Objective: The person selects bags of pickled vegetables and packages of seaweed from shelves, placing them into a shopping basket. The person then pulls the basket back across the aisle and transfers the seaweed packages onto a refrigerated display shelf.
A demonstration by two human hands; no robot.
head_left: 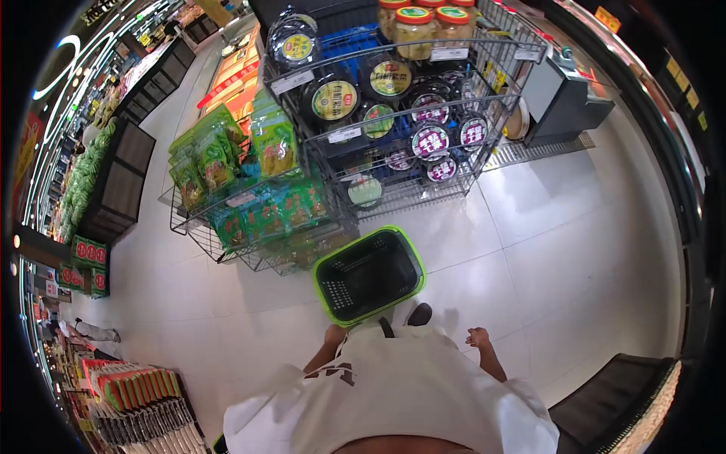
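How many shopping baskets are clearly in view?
1: the basket in front of the wearer, its near rim by the left hand. A green edge at bottom left may be another; too little shows to tell.

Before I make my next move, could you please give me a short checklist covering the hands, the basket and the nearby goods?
1. Basket opening turned up toward the camera: ok.
2. Left hand at the basket's near-left corner: ok.
3. Secure hold there: cannot tell; the fingers are mostly hidden.
4. Right hand free of goods: ok; none visible in it.
5. Basket apart from the green packets: cannot tell; the lower ones sit close behind its rim in view.
6. Price tag below the jars readable: not ok; too small.
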